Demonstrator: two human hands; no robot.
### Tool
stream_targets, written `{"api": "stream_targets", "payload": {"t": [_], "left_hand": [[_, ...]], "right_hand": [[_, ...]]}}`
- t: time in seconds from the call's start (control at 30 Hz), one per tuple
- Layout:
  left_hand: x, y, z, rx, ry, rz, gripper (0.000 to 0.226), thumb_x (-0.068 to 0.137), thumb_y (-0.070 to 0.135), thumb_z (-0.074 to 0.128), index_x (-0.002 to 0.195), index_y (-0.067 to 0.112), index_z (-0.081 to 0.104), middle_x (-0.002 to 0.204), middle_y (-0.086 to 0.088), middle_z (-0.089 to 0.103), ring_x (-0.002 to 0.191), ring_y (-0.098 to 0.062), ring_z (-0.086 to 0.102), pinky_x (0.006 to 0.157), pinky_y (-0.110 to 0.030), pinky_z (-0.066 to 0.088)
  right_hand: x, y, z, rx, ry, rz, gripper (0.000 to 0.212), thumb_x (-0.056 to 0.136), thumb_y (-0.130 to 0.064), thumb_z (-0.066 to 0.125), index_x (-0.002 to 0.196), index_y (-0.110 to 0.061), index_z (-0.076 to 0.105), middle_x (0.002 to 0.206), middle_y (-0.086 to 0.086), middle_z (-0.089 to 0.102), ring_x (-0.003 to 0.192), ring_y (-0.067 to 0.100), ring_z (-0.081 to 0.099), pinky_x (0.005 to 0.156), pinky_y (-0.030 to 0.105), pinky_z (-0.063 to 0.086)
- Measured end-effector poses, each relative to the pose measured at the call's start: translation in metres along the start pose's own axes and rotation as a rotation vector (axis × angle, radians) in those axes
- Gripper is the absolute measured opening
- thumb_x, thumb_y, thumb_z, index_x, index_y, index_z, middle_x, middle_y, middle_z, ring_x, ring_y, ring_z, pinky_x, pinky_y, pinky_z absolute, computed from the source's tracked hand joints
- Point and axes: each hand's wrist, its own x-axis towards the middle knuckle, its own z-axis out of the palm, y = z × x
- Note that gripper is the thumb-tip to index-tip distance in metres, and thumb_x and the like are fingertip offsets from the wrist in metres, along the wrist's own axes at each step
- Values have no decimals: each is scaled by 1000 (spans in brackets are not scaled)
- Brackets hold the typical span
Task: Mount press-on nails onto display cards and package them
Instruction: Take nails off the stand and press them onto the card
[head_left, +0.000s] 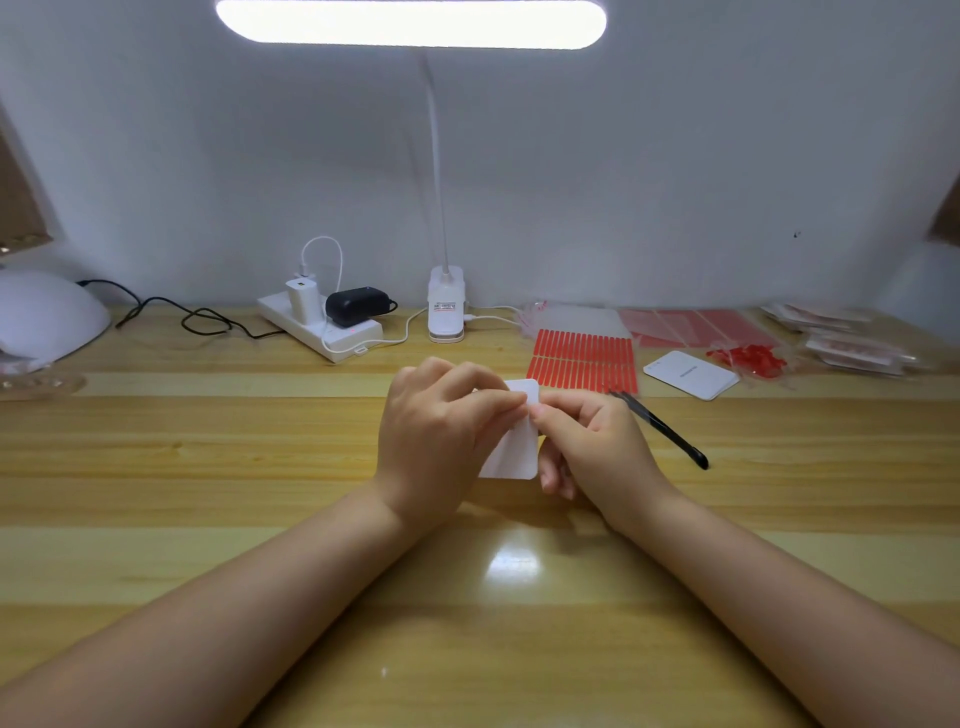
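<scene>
At the counter's (208, 467) middle, just above the surface, left hand (434, 431) and right hand (597, 441) both pinch the white display card (511, 457); fingertips (519, 400) meet at its upper right edge. Likely sticking or peeling adhesive: hold card steady, press flat. Red adhesive strips (582, 361) and tweezers (665, 431) lie to the right, toward the back edge.

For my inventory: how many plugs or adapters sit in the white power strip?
2: a white charger at the strip's left, a black adapter beside it on the right.
</scene>
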Motion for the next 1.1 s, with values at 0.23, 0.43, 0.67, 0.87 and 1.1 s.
{"api": "stream_targets", "payload": {"t": [0.23, 0.43, 0.67, 0.87, 1.1], "left_hand": [[-1, 2, 1, 18, -35, -2, 16, 87, 27, 63, 81, 21, 76, 90, 2, 69, 79, -27, 60, 71, -38, 42], [1, 4, -2, -13, -80, -108, 24, 86, 33, 60, 97, 16, 73, 101, -3, 66, 88, -25, 61, 80, -35, 40], [1, 1, -2, 54, -82, -65, 19, 85, 33, 64, 80, 20, 75, 91, -1, 68, 82, -28, 62, 72, -39, 45], [0, 0, -1, 71, -54, -9, 19, 86, 31, 63, 77, 21, 76, 84, 3, 69, 79, -28, 62, 72, -36, 40], [0, 2, 0, 35, -69, -32, 18, 86, 28, 62, 81, 17, 76, 85, 1, 69, 78, -29, 62, 73, -36, 38]], "right_hand": [[1, 2, -1, 42, 2, 2, 23, 97, -7, 48, 95, 12, 62, 41, 10, 46, 32, 12, 44, 34, 19, 33], [4, 4, -4, 66, 49, 2, 21, 97, -9, 49, 95, -4, 69, 40, 7, 49, 33, 15, 44, 34, 19, 34], [3, 5, -2, 91, 39, 13, 22, 96, -8, 50, 90, -7, 71, 40, 9, 49, 31, 13, 42, 33, 19, 33], [4, 4, -1, 165, 23, 70, 24, 96, -18, 56, 76, -12, 69, 49, 2, 54, 34, 11, 49, 33, 15, 27], [4, 4, -1, 131, 54, 45, 22, 95, -14, 57, 77, -4, 67, 44, -1, 51, 33, 8, 45, 35, 15, 31]]}}
